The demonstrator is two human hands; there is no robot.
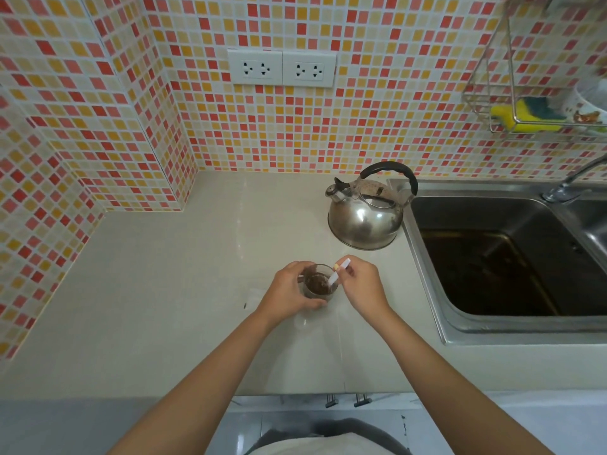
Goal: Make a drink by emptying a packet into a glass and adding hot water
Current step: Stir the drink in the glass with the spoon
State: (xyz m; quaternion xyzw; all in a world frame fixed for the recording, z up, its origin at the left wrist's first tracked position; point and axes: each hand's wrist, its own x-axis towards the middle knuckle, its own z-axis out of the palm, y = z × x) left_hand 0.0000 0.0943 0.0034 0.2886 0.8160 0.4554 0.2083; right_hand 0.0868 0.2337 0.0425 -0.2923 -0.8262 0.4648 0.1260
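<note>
On the table (170, 290), front centre, my left hand (289, 290) wraps around the upright glass (318, 284), brown powder inside. My right hand (359, 284) pinches a white packet (338, 274), long axis tilted, lower end dipping into the glass mouth, upper end pointing up-right toward the steel kettle (366, 215). Packet print too small to read.
</note>
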